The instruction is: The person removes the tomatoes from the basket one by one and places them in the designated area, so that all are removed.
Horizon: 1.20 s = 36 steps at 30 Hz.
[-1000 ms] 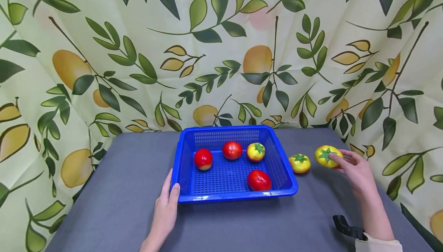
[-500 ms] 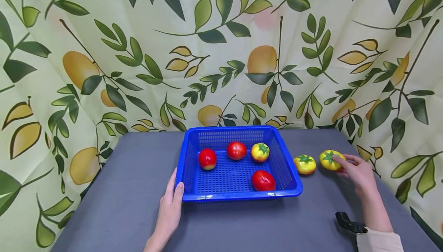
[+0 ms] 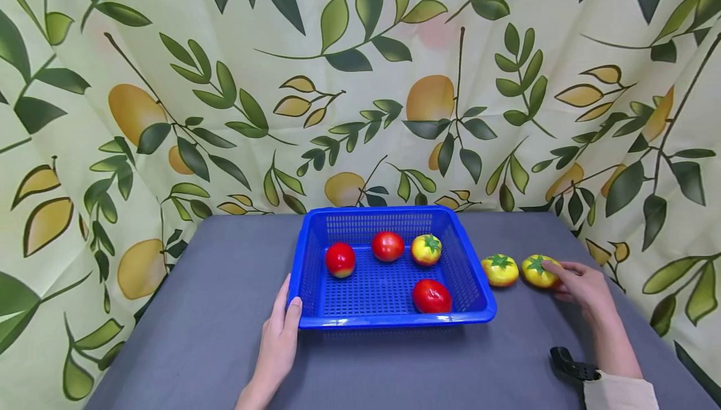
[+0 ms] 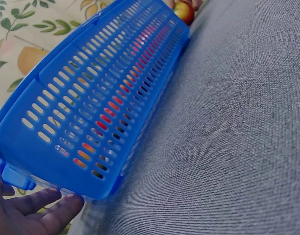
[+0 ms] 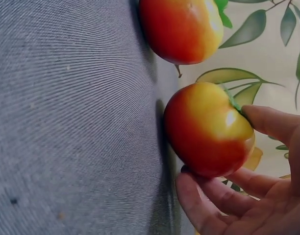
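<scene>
A blue plastic basket (image 3: 400,321) stands on the grey table. My left hand (image 3: 276,341) grips its left rim, thumb over the edge; in the left wrist view fingertips (image 4: 69,205) show at the bottom corner of the basket's end wall. To the right of the basket, my right hand (image 3: 586,288) pinches a yellow-and-red tomato (image 3: 537,272) with a green star-shaped top. Its thumb (image 5: 267,120) lies by the green leaves, with the other fingers at the opposite side. This tomato sits close over the table, beside a similar yellow-and-red tomato (image 3: 499,271).
Inside the basket lie a red tomato (image 3: 340,260) at the left, another red fruit (image 3: 387,246) at the back, a yellow tomato (image 3: 425,250) and a red fruit (image 3: 432,297) at front right. Patterned cloth (image 3: 360,116) hangs behind the table (image 3: 225,310).
My right hand has lowered the tomato towards the table, level with the other yellow one. The left hand keeps its grip on the basket; the whole head view has shifted slightly.
</scene>
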Motion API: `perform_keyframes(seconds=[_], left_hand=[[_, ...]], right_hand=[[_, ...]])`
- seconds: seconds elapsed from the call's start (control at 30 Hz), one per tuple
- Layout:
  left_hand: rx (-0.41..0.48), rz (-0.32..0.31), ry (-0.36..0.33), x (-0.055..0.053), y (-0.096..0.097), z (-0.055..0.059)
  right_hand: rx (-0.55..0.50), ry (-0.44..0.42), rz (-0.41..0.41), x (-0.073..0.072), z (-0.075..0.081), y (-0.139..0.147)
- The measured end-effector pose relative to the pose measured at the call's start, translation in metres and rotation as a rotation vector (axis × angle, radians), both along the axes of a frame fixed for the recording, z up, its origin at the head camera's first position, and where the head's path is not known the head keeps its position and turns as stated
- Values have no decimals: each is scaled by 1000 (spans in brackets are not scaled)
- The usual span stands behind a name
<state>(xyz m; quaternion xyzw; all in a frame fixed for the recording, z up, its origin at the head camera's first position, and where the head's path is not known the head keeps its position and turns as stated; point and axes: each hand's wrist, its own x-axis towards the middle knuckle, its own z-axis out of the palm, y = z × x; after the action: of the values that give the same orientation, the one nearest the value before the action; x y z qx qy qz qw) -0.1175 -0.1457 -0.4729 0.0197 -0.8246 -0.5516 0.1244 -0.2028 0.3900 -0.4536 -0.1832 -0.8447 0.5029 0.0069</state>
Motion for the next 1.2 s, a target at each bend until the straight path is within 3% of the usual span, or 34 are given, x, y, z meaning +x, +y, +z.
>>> perform_keyframes(seconds=[0.53, 0.83, 1.2], left_hand=[[-15, 10, -13, 0, 2, -2], [-19, 21, -2, 0, 0, -1], [-19, 28, 14, 0, 1, -3]], right_hand=[[-24, -114, 47, 0, -9, 10], [-19, -98, 93, -6, -6, 9], [-18, -124, 87, -9, -4, 11]])
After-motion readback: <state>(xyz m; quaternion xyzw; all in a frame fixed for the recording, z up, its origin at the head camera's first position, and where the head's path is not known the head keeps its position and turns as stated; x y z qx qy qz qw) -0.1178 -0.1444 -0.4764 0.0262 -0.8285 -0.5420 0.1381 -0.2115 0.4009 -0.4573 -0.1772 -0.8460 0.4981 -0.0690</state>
